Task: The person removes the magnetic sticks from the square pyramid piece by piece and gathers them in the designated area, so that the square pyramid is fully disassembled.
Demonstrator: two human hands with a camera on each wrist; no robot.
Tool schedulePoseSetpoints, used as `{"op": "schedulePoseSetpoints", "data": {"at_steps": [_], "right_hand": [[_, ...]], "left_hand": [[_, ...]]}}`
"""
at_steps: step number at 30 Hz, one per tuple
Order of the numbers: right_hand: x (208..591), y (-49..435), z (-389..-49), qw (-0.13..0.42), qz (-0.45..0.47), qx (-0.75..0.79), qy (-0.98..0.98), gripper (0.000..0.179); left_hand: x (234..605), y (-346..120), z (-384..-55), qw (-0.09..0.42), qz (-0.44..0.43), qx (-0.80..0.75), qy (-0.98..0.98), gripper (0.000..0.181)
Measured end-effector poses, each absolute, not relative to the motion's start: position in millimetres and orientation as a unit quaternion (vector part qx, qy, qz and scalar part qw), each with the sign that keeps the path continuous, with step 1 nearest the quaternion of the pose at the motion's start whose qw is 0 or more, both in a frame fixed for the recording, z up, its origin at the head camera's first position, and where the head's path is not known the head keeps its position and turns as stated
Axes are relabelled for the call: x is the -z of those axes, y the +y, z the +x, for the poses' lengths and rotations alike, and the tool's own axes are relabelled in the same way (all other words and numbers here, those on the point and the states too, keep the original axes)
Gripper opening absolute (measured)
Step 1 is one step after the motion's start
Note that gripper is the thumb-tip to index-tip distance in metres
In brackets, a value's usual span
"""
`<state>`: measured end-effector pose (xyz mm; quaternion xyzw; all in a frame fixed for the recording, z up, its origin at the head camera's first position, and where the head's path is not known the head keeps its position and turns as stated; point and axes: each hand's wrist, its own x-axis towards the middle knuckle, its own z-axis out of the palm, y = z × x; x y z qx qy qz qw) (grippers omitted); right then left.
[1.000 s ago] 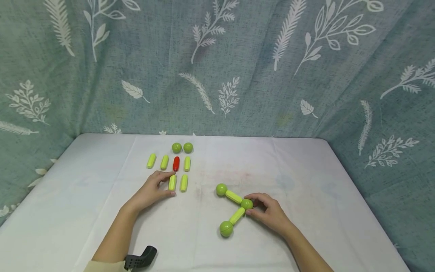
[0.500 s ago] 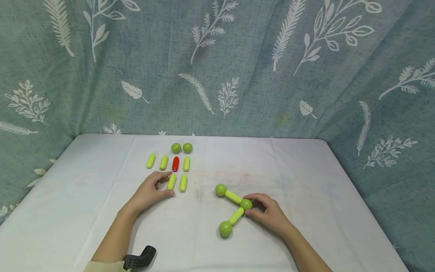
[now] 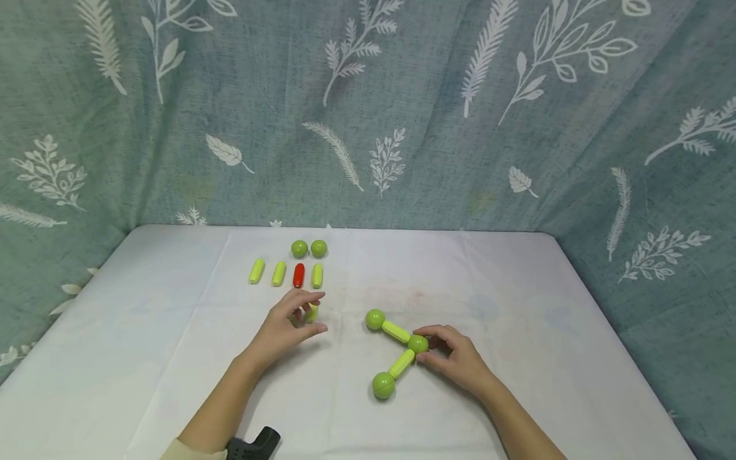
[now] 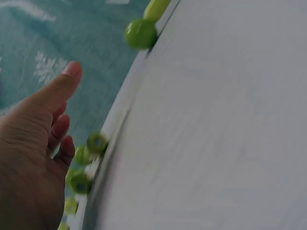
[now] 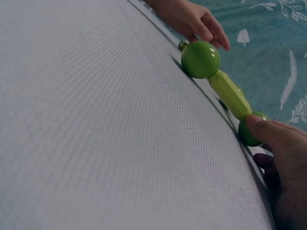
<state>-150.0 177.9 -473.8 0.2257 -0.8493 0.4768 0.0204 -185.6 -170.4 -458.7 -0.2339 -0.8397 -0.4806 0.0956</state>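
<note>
My right hand (image 3: 457, 361) pinches the green ball (image 3: 418, 344) at the corner of a V-shaped piece on the table. Two yellow-green rods, the far rod (image 3: 396, 332) and the near rod (image 3: 401, 363), run from that ball to a far end ball (image 3: 375, 319) and a near end ball (image 3: 383, 385). Thumb and fingers apart, my left hand (image 3: 290, 322) hovers around a loose yellow-green rod (image 3: 313, 313), partly covered by its fingers. In the left wrist view, nothing sits between the left thumb (image 4: 67, 81) and fingers.
Beyond the left hand lie a red rod (image 3: 298, 275) and several yellow-green rods (image 3: 278, 273) in a row. Behind them are two loose green balls, left (image 3: 299, 248) and right (image 3: 319, 248). A leaf-patterned curtain (image 3: 276, 166) hangs at the white table's (image 3: 489, 275) far edge.
My left hand has moved right, from the left rod of the front pair to the right one, covering the left rod. The right hand and the V-shaped piece have stayed put.
</note>
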Motion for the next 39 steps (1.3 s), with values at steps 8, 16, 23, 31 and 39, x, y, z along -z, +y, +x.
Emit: {"op": "schedulePoseSetpoints", "data": {"at_steps": [8,16,23,31,39], "right_hand": [[475,178,-148,0.01,0.225,-0.472,-0.852,0.037],[469,174,-145,0.008,0.235,-0.459,-0.857,0.037],[442,167,-135,0.006,0.247,-0.463,-0.851,0.035],[443,167,-135,0.001,0.243,-0.461,-0.853,0.035],[441,165,-135,0.006,0.238,-0.463,-0.854,0.035]], "left_hand": [[466,-117,-175,0.024,-0.277,0.487,-0.828,0.057],[472,-89,-176,0.01,-0.286,0.385,-0.877,0.052],[473,-88,-179,0.051,-0.332,0.337,-0.879,0.025],[473,-88,-174,0.106,-0.33,0.33,-0.878,0.016],[462,-95,-177,0.102,-0.204,0.432,-0.873,0.025]]}}
